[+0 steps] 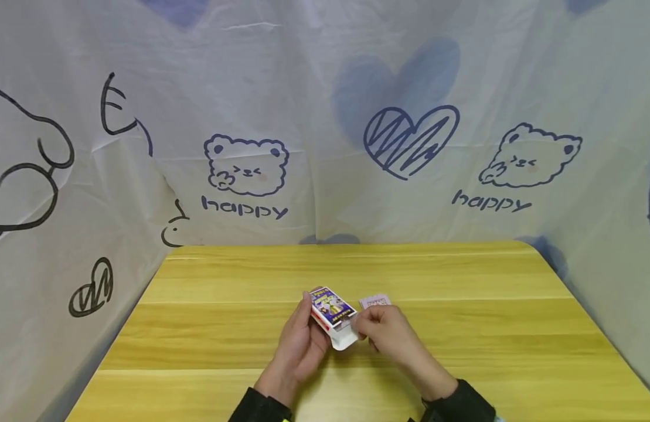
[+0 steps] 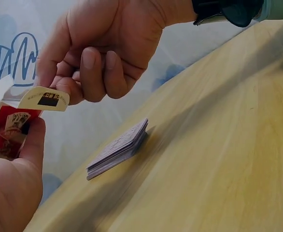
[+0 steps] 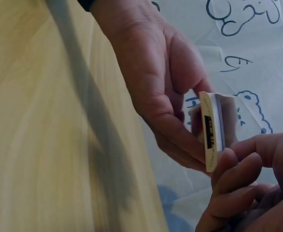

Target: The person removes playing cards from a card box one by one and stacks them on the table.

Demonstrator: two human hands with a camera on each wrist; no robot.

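My left hand (image 1: 300, 346) grips a small playing card box (image 1: 331, 307), printed purple and yellow on its upper face and red on the side. Its end flap (image 2: 45, 99) stands out from the open end, white with a dark printed patch. Thumb and fingertips of my right hand (image 1: 392, 335) pinch the edge of the flap, the other fingers curled. A squared stack of playing cards (image 2: 117, 151) lies on the table just beyond the right hand, partly covered by it in the head view. The box's inside is mostly hidden.
The wooden table (image 1: 219, 328) reaches back to a pale cloth (image 1: 325, 193) with bear, heart and "happy" drawings. The same cloth hangs at both sides. Dark sleeves (image 1: 261, 405) cover both forearms near the table's front.
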